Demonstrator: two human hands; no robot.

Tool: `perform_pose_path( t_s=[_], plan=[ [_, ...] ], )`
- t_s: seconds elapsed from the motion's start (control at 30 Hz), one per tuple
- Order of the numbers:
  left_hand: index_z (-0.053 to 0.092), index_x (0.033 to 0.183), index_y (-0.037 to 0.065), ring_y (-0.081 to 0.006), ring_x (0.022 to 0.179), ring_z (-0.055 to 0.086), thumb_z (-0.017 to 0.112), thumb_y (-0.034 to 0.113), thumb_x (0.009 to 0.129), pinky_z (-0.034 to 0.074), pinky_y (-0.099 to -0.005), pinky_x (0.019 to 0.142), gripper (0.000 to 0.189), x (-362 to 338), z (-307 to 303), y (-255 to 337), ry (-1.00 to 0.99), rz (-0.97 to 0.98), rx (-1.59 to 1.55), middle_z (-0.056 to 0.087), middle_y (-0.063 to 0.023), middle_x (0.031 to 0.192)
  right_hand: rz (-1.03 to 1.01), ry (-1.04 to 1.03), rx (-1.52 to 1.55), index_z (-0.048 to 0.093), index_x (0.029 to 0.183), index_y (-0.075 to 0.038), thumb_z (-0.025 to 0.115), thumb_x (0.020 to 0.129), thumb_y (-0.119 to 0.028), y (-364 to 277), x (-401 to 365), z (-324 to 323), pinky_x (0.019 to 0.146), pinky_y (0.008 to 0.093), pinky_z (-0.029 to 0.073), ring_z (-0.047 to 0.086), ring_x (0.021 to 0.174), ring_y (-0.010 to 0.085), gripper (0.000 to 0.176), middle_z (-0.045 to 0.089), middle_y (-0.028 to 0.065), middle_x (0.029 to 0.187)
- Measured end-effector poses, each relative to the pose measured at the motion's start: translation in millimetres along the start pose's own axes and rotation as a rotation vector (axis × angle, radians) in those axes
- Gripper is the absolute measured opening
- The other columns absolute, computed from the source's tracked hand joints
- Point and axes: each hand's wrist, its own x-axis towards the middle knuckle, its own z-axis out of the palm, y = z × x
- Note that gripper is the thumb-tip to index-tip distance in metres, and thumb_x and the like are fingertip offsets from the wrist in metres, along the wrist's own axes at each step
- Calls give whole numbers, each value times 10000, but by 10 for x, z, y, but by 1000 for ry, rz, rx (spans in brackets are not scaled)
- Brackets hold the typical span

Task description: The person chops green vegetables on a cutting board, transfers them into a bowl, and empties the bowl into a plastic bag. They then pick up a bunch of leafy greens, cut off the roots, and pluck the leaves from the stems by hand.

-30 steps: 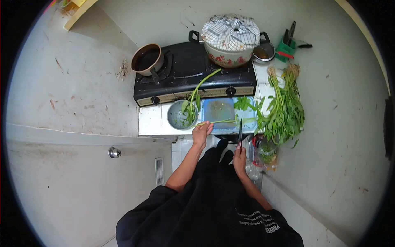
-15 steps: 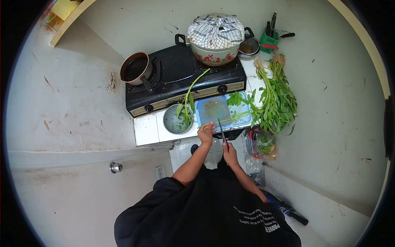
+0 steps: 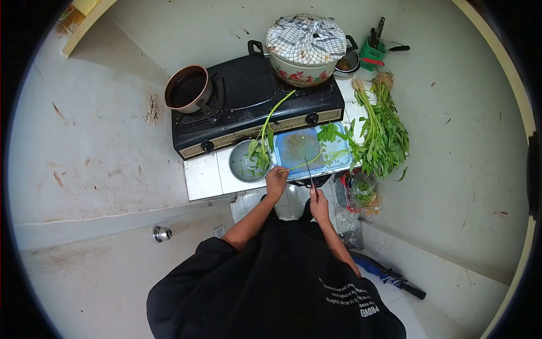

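Note:
My left hand (image 3: 276, 182) is closed on a thin green stem (image 3: 302, 164), which stretches over the blue cutting board (image 3: 291, 148) at the counter's front edge. In my right hand (image 3: 319, 204) is the handle of a knife (image 3: 310, 173); its blade points away from me and lies close to the stem. Left of the board, a grey metal bowl (image 3: 240, 169) holds leafy greens, with one long stalk (image 3: 273, 112) reaching from it up over the stove. Cut leaves (image 3: 329, 133) lie at the board's right side.
Behind the bowl and board stands a black gas stove (image 3: 243, 90) with a brown saucepan (image 3: 188, 89) and a cloth-covered floral pot (image 3: 305, 68). Bundled rooted greens (image 3: 385, 133) lie at the right, below a green utensil basket (image 3: 371, 54). A plastic bag of greens (image 3: 363, 191) is lower down.
My left hand has moved slightly left and away from the knife, with the stem now stretching to the right of it. The view has shifted slightly.

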Motion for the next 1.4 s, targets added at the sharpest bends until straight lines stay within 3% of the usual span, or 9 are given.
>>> perform_pose_path(
  t_s=[0.17, 0.27, 1.07, 1.17, 1.27, 1.4],
  plan=[
    [685, 861, -8, -236, 646, 645, 753, 146, 827, 501, -342, 632, 172, 15, 117, -48, 111, 184, 92, 685, -155, 769, -41, -18, 1, 618, 1013, -7, 500, 1001, -364, -13, 10, 78, 676, 410, 487, 645, 747, 323, 376, 640, 194, 786],
    [693, 880, -6, -176, 655, 612, 760, 144, 830, 481, -317, 636, 172, 7, 97, 10, 84, 181, 92, 683, -124, 769, -48, -24, -10, 619, 1009, -7, 501, 1002, -362, 126, -7, 165, 674, 407, 487, 647, 738, 309, 374, 641, 186, 778],
    [682, 872, -5, -165, 657, 607, 758, 153, 834, 480, -318, 640, 180, 48, 92, 10, 65, 117, 103, 675, -114, 743, -40, -45, -31, 626, 998, -3, 504, 999, -351, 87, 61, 79, 702, 421, 498, 656, 761, 350, 370, 658, 204, 802],
    [679, 870, -7, -256, 694, 662, 758, 114, 817, 510, -347, 662, 155, 51, 83, 26, 62, 128, 118, 685, -159, 782, -40, -45, -19, 627, 996, -4, 505, 997, -350, 91, 164, 120, 723, 425, 501, 661, 788, 368, 367, 663, 212, 821],
    [675, 869, -8, -277, 715, 673, 754, 109, 817, 514, -355, 676, 150, 91, 126, -94, 65, 121, 113, 685, -166, 787, -3, -58, -74, 628, 1000, -7, 503, 998, -347, 81, 254, 144, 734, 428, 502, 666, 814, 380, 362, 664, 216, 829],
    [675, 865, -4, -283, 722, 675, 746, 110, 821, 517, -362, 688, 142, 84, 125, -34, 68, 104, 134, 689, -161, 788, -57, -79, -33, 615, 1030, -30, 483, 988, -413, 146, 191, 28, 725, 505, 489, 640, 841, 454, 407, 665, 248, 862]
  ],
)
